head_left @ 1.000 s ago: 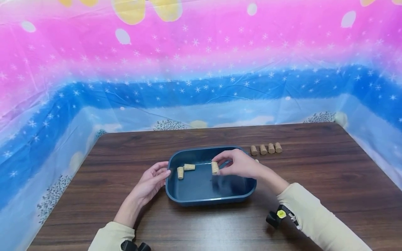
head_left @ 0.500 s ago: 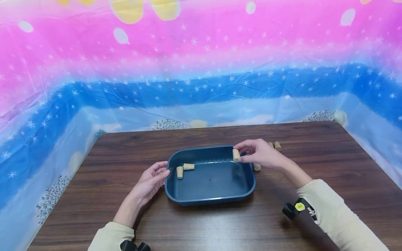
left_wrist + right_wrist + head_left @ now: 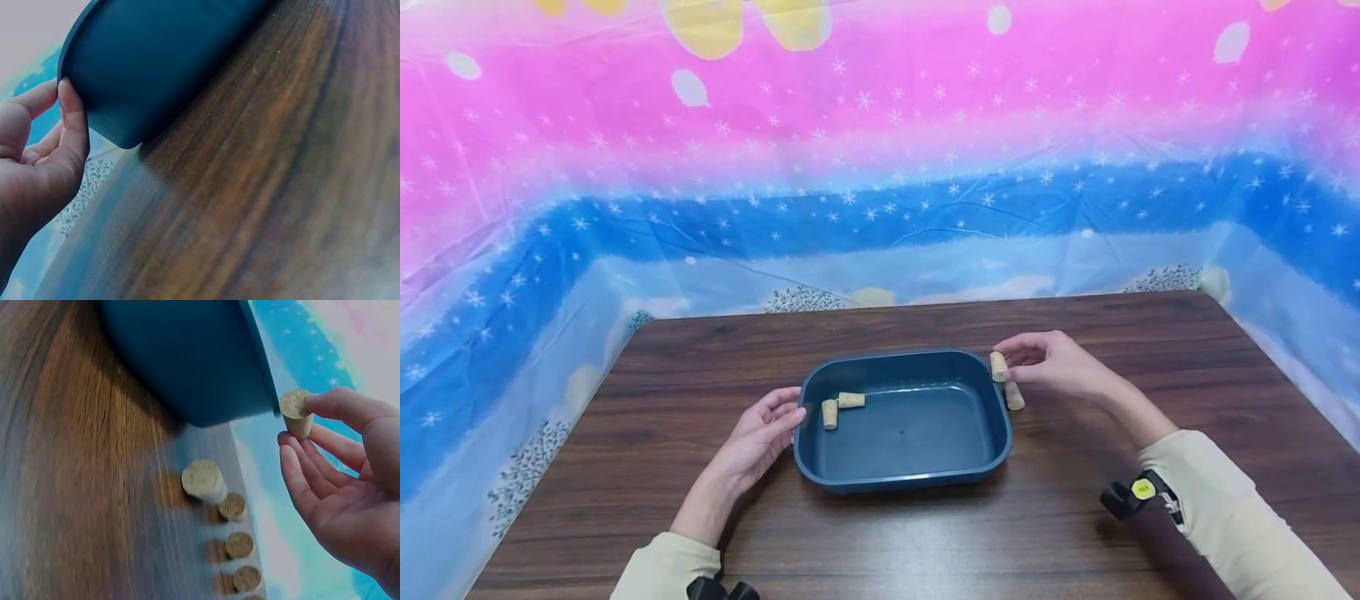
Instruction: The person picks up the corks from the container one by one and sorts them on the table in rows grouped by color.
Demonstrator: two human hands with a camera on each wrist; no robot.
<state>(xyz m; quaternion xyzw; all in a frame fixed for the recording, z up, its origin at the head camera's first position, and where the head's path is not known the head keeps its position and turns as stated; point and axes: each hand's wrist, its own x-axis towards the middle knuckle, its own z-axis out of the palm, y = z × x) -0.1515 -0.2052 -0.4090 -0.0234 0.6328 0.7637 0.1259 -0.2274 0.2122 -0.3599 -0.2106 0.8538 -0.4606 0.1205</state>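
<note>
A dark blue plastic tray (image 3: 902,481) stands on the table, and my left hand (image 3: 758,433) pinches its left rim between thumb and fingers. Between the thumb and fingertips of my right hand (image 3: 1063,364) is a tapered cork stopper (image 3: 295,411), held just beyond the tray's right rim, above the table. Two more cork stoppers lie inside the tray at its left end, one pointing towards me (image 3: 830,414) and one sideways (image 3: 852,400). Outside the right wall, a pale cork stopper (image 3: 1014,396) stands on the table below the held one.
Several darker cork stoppers (image 3: 239,545) stand in a row on the table in the right wrist view; my right hand hides them in the head view. Behind the brown wooden table (image 3: 700,350) hangs a pink and blue printed cloth (image 3: 865,167).
My right hand has carried the cork stopper from over the middle of the tray to the right, past the rim. The left hand and tray have stayed in place.
</note>
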